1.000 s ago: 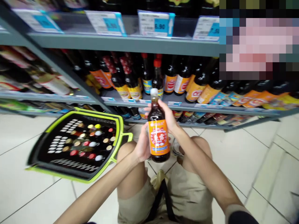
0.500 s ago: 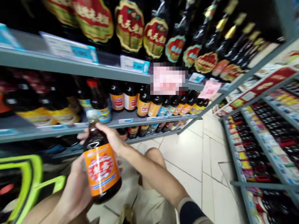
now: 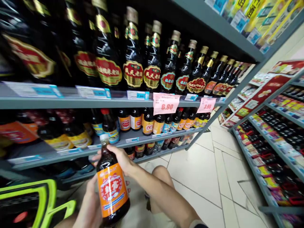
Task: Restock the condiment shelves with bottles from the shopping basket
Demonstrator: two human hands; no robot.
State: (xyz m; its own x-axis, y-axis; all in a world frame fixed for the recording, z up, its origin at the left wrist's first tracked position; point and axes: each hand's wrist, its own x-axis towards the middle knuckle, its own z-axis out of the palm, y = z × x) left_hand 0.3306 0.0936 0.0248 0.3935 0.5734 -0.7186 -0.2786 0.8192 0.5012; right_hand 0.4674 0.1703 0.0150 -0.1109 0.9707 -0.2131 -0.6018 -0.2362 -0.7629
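A dark glass sauce bottle with an orange label and a white cap is held tilted in front of me, its label facing up toward me. Wrapped round the lower left side of the bottle is my left hand, closed on it. My right hand grips the neck just under the cap, thumb on the near side and fingertips showing behind. Behind the cap, a red-capped bottle with a blue and yellow label stands on the lower shelf.
Tall dark bottles line the upper shelf, with pink price tags below. A black basket with lime-green rims sits at lower left. Across the tiled floor stands another stocked shelf unit at right.
The view has tilted up, so shelves and bottle appear lower and further right, and more of the upper shelf shows. Both hands keep the same hold on the bottle.
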